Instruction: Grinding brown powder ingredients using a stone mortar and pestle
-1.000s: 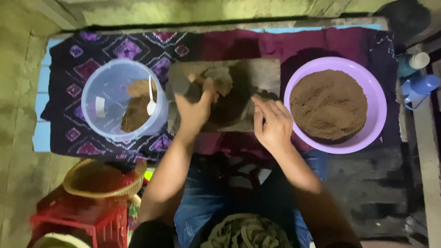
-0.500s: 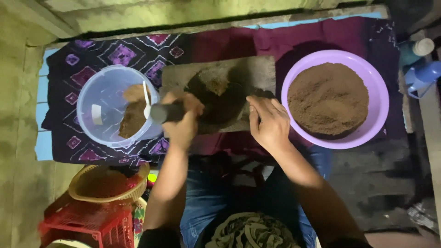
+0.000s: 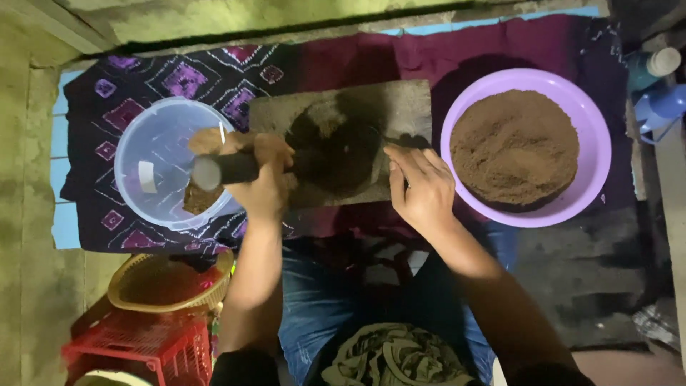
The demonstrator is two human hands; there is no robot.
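Observation:
A flat grey grinding stone (image 3: 407,107) lies on a patterned cloth, with a dark brown mass (image 3: 336,146) smeared across its middle. My left hand (image 3: 264,175) grips a dark cylindrical stone roller (image 3: 221,170), whose left end sticks out over a clear plastic bowl (image 3: 153,154). That bowl holds a little brown paste and a white spoon. My right hand (image 3: 421,189) rests on the stone's right front edge, fingers together and pointing at the dark mass, holding nothing that I can see.
A purple bowl (image 3: 593,179) heaped with brown powder sits to the right. A yellow woven basket (image 3: 168,286) and a red plastic crate (image 3: 139,350) stand at lower left. Blue containers (image 3: 661,100) are at the far right. My knees are below the stone.
My left hand lifted off the brown mass, took hold of the roller and now holds it level at the stone's left edge. My right hand shifted slightly on the stone's right edge.

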